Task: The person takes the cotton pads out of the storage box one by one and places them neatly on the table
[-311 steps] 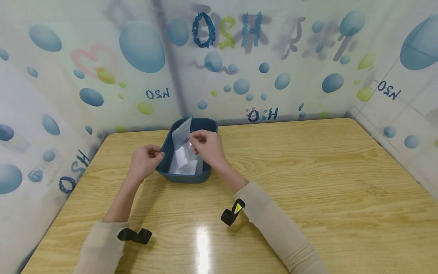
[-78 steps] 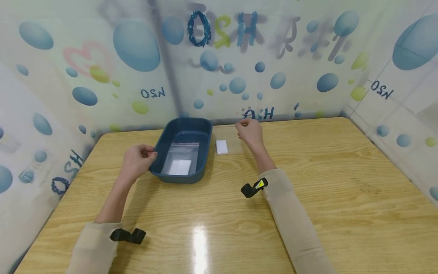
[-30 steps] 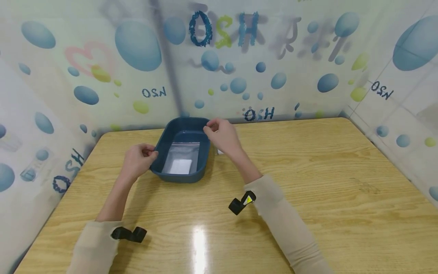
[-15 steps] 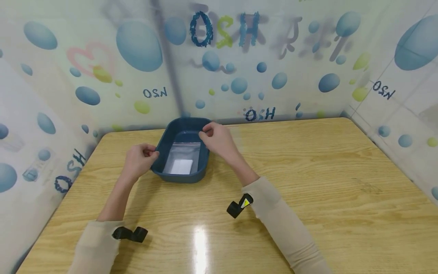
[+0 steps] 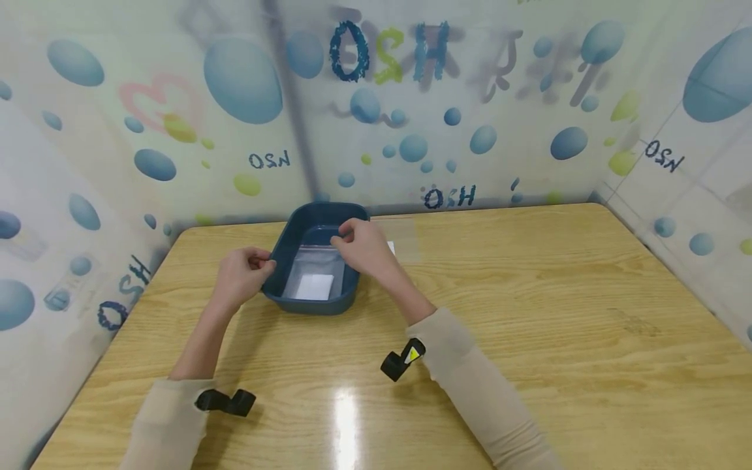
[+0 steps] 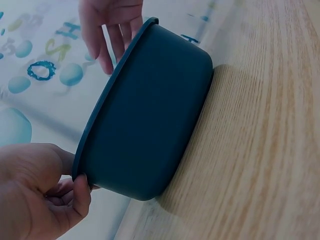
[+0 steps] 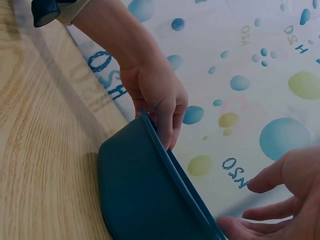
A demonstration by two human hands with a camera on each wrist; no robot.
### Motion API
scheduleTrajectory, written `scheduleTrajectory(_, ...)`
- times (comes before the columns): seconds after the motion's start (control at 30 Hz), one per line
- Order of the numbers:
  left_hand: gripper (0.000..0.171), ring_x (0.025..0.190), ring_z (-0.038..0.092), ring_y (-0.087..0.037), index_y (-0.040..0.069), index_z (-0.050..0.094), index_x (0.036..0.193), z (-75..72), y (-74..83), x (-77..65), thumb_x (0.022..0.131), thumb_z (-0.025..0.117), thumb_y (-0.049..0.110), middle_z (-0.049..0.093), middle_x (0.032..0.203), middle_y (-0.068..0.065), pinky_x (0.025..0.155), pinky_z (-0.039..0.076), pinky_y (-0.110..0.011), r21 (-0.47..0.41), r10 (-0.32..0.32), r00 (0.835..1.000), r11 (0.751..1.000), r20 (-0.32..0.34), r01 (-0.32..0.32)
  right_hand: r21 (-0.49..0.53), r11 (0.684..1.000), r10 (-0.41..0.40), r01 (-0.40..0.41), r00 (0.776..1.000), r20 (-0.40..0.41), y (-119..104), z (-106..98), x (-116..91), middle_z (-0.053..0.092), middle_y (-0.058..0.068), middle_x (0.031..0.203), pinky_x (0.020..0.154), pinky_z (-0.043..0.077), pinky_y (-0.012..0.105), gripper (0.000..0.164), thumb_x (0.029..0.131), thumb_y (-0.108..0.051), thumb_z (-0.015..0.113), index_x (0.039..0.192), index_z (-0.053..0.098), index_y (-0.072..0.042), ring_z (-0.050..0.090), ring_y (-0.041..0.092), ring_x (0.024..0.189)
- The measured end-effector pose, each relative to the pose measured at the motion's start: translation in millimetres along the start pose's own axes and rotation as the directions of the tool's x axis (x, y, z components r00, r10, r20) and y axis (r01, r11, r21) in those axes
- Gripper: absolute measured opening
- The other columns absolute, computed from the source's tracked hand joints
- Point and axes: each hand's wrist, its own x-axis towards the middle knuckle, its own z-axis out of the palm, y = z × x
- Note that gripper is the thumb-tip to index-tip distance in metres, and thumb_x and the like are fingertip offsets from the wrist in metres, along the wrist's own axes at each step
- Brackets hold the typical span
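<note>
Inside tub [image 5: 317, 308]: 1 bag [image 5: 314, 266] | left hand [image 5: 242, 277] pinches rim [image 7: 175, 170] | right hand [image 5: 367, 247] above, fingers spread

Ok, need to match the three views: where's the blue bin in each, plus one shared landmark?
Head: blue bin just left of centre, seen from above.
Left wrist: blue bin large, mid-frame, seen from outside.
Right wrist: blue bin bottom, left of centre, cut off by the lower edge.
Shared landmark: the left hand gripping it, visible in all three.

pale walls [image 5: 376, 173], blue bubbles [image 5: 243, 80], mirrored lettering [image 5: 388, 55]; wood-grain table [image 5: 529, 287], bright glare [image 5: 346, 424] on top.
</note>
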Motion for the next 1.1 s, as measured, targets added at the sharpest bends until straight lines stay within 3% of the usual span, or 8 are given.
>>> scheduleTrajectory(0.33, 0.030, 0.088, 0.064, -0.031, -0.014, 0.066, 0.115, -0.5, 0.1, -0.6, 0.096, 0.062, 0.010, 0.067, 0.095, -0.020, 0.068, 0.050, -0.025, -0.007, 0.000, 1.000, 1.000, -0.009, 0.000, -0.142, 0.989, 0.050, -0.042, 0.997, 0.052, -7, 14, 4, 0.068, 0.014, 0.123, 0.100, 0.050, 0.038, 0.041, 0.100, -0.025, 0.061, 0.129, 0.063, 0.003, 0.065, 0.028, 0.112)
scheduleTrajectory(0.6, 0.031, 0.087, 0.064, -0.032, -0.014, 0.066, 0.114, -0.8, -0.1, 0.6, 0.096, 0.061, 0.011, 0.067, 0.094, -0.020, 0.069, 0.050, -0.027, -0.005, 0.007, 1.000, 1.000, -0.007, -0.007, -0.151, 0.986, 0.083, -0.070, 0.993, 0.085, -8, 21, 7, 0.061, 0.018, 0.134, 0.098, 0.051, 0.038, 0.047, 0.099, -0.026, 0.060, 0.134, 0.057, 0.006, 0.061, 0.028, 0.115)
scheduleTrajectory(0.7, 0.030, 0.087, 0.064, -0.032, -0.014, 0.066, 0.114, -0.4, -0.9, 0.7, 0.096, 0.061, 0.010, 0.067, 0.094, -0.020, 0.070, 0.051, -0.028, -0.007, 0.008, 1.000, 1.000, -0.003, -0.008, -0.160, 0.985, 0.080, -0.063, 0.991, 0.107, -8, 23, 7, 0.064, 0.018, 0.123, 0.088, 0.054, 0.035, 0.045, 0.099, -0.025, 0.059, 0.130, 0.058, 0.007, 0.063, 0.025, 0.100)
scheduleTrajectory(0.77, 0.030, 0.087, 0.064, -0.032, -0.014, 0.066, 0.113, -0.5, -0.2, 0.4, 0.096, 0.062, 0.010, 0.067, 0.093, -0.020, 0.070, 0.051, -0.028, -0.008, 0.006, 1.000, 1.000, -0.004, -0.006, -0.167, 0.984, 0.078, -0.056, 0.989, 0.129, -7, 24, 7, 0.064, 0.014, 0.102, 0.073, 0.053, 0.031, 0.034, 0.098, -0.025, 0.058, 0.113, 0.062, 0.005, 0.061, 0.021, 0.082)
scheduleTrajectory(0.87, 0.029, 0.087, 0.064, -0.031, -0.014, 0.067, 0.113, -0.6, 0.5, -0.1, 0.096, 0.062, 0.010, 0.068, 0.093, -0.020, 0.070, 0.050, -0.028, -0.008, 0.008, 1.000, 1.000, -0.010, -0.008, -0.169, 0.984, 0.087, -0.058, 0.981, 0.172, -9, 26, 7, 0.051, 0.005, 0.074, 0.056, 0.043, 0.025, 0.025, 0.098, -0.022, 0.056, 0.083, 0.056, -0.003, 0.048, 0.015, 0.060)
scheduleTrajectory(0.97, 0.029, 0.086, 0.064, -0.031, -0.014, 0.067, 0.112, -1.1, 1.3, -0.4, 0.096, 0.062, 0.010, 0.068, 0.093, -0.020, 0.069, 0.050, -0.027, -0.009, 0.010, 1.000, 1.000, -0.013, -0.010, -0.182, 0.981, 0.100, -0.064, 0.974, 0.201, -10, 29, 8, 0.038, -0.001, 0.063, 0.049, 0.036, 0.024, 0.034, 0.099, -0.021, 0.055, 0.069, 0.042, -0.011, 0.039, 0.012, 0.051)
scheduleTrajectory(1.1, 0.029, 0.086, 0.064, -0.031, -0.013, 0.067, 0.112, -1.6, 2.0, -0.7, 0.096, 0.062, 0.010, 0.068, 0.093, -0.020, 0.069, 0.050, -0.028, -0.011, 0.007, 1.000, 1.000, -0.015, -0.007, -0.200, 0.977, 0.119, -0.076, 0.969, 0.215, -12, 33, 8, 0.036, -0.002, 0.059, 0.049, 0.034, 0.024, 0.037, 0.098, -0.021, 0.056, 0.066, 0.041, -0.012, 0.036, 0.011, 0.050)
